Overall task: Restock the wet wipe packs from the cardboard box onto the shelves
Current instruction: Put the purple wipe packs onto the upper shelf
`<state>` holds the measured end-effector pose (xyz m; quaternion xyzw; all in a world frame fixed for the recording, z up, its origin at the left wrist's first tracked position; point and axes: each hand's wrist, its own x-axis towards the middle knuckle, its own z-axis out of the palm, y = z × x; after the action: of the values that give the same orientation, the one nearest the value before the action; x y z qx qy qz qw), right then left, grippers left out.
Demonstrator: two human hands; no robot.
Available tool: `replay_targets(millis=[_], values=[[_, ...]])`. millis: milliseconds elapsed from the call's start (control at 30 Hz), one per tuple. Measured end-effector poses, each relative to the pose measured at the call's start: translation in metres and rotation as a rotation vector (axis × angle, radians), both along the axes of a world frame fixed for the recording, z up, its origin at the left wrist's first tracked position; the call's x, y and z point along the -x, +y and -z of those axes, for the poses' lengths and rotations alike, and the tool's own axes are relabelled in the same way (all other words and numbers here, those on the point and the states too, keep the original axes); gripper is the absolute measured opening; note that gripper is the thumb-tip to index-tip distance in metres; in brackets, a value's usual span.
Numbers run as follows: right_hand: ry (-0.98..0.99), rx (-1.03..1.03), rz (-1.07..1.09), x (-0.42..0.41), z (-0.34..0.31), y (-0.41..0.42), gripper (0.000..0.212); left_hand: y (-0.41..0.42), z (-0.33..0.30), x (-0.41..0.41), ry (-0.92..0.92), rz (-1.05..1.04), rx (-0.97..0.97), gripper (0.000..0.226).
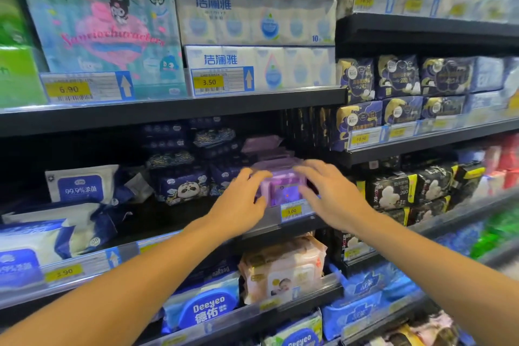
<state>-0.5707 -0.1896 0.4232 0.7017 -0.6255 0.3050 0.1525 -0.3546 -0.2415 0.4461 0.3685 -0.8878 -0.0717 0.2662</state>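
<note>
On the middle shelf (174, 109), at its right end just behind the yellow price tag (291, 211), stands a row of purple wet wipe packs (282, 187), and both hands are at its front pack. The left hand (243, 205) comes at it from the left, the right hand (331, 194) from the right, so the pack sits straight ahead between them, a little farther in than the knuckles. Both hands are spread, fingers fairly straight; the left fingertips seem to touch the pack's left upper edge and the right fingers lie over its right side, though blur hides whether either truly grips. Neither hand is clearly nearer. The front pack stands on edge, its broad face toward the aisle and its long side running left to right; more purple packs line up behind it toward the back of the shelf. It looks soft, glossy and translucent violet, with a darker label. The cardboard box is out of view.
</note>
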Motion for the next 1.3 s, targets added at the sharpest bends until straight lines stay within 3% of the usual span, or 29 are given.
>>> replay_targets(millis=[167, 367, 700, 933, 1067, 1300], values=[[0.026, -0.169, 0.005, -0.013, 0.011, 0.008, 0.044, 0.005, 0.002, 0.01, -0.133, -0.024, -0.047, 0.047], [0.008, -0.173, -0.01, -0.006, 0.011, 0.003, 0.05, 0.01, -0.003, 0.008, -0.21, -0.022, -0.13, 0.056], [0.092, -0.185, -0.108, -0.049, 0.024, 0.07, 0.054, 0.075, 0.016, -0.075, -0.254, 0.024, 0.08, 0.06], [0.008, -0.31, -0.274, -0.12, 0.076, 0.124, 0.065, 0.137, 0.093, -0.173, -0.368, -0.034, 0.098, 0.066], [0.059, -0.414, -0.347, -0.153, 0.124, 0.144, 0.057, 0.165, 0.152, -0.234, -0.398, -0.09, -0.003, 0.076], [0.092, -0.64, -0.398, -0.2, 0.217, 0.17, 0.063, 0.209, 0.253, -0.291, -0.36, -0.137, -0.252, 0.067]])
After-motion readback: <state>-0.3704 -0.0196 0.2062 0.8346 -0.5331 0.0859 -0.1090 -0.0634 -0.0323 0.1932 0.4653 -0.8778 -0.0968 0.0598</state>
